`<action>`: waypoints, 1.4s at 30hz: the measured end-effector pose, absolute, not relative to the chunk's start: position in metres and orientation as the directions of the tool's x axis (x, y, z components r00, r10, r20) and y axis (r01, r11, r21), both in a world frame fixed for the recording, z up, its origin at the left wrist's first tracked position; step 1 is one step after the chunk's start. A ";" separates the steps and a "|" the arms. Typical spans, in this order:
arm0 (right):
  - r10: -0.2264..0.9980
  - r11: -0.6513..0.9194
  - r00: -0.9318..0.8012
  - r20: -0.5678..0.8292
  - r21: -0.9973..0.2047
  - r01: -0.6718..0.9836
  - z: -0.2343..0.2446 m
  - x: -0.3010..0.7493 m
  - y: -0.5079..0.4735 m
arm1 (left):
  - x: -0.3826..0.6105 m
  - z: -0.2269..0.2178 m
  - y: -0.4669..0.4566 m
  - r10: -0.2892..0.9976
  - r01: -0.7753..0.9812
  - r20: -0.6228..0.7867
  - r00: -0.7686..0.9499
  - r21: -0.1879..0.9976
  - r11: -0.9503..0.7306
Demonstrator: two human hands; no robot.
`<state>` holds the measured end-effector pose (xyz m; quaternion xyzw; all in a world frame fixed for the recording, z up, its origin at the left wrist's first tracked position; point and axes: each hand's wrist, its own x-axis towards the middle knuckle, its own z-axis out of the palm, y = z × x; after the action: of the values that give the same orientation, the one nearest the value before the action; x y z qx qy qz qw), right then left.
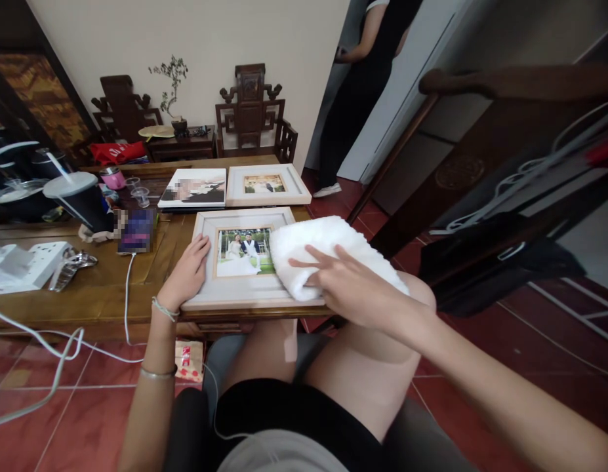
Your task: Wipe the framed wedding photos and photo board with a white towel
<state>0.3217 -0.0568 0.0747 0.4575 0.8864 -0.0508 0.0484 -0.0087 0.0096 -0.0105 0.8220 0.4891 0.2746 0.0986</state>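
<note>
A framed wedding photo in a pale frame lies flat near the table's front edge. My left hand grips the left side of that picture frame, its fingers curled over the border. Over the right part of the frame lies a folded, fluffy white towel. My right hand holds the towel from above, with two fingers stretched apart across it and the others bent into the cloth. The towel hides the frame's right side and hangs partly past the table edge.
Behind lie another framed photo and a photo panel. Leftward are a phone on a cable, a lidded cup with straw and a power strip. A wooden chair stands right; a person stands behind.
</note>
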 end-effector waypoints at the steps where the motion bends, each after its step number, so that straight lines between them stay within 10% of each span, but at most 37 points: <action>1: 0.813 0.569 -0.571 -0.113 -0.059 0.820 0.072 0.326 -0.050 | -0.009 -0.010 0.009 0.859 0.753 0.349 0.374 0.426 -0.501; 17: 0.863 0.506 -0.506 0.001 0.013 0.863 0.054 0.314 0.019 | -0.003 -0.011 0.008 0.868 0.773 0.394 0.303 0.431 -0.466; 28: 0.807 0.584 -0.587 0.067 -0.243 0.775 0.092 0.344 -0.043 | -0.006 -0.014 0.011 0.857 0.779 0.404 0.319 0.403 -0.480; 33: 0.744 0.600 -0.527 0.411 -0.065 0.797 0.086 0.284 0.021 | -0.005 -0.012 0.010 0.856 0.776 0.410 0.314 0.409 -0.480; 42: 0.557 0.809 -0.823 0.114 0.149 0.568 0.051 0.203 0.088 | -0.001 -0.009 0.006 0.872 0.767 0.393 0.294 0.447 -0.460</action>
<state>0.2034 0.0879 0.0508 0.2958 0.9506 0.0885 -0.0322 -0.0012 0.0063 -0.0085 0.7996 0.5123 0.3010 0.0867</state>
